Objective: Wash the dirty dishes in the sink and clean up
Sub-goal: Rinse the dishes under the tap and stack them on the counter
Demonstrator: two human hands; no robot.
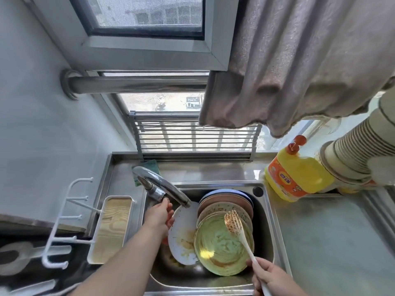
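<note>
Green plate [222,244] smeared, leaning on stack

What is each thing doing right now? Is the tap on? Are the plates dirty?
Faucet: no water seen running.
Left hand: reaching up to the faucet's spout.
Right hand: holds the slotted spatula.
Slotted spatula: dirty, head over the green plate.
Green plate: dirty, top of the pile.
White plate: stained, leaning in the sink.
Soap bottle: upright, capped.

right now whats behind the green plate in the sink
Behind the green plate stand a speckled plate, a brown one and a blue rim. Their lower parts are covered.
</note>
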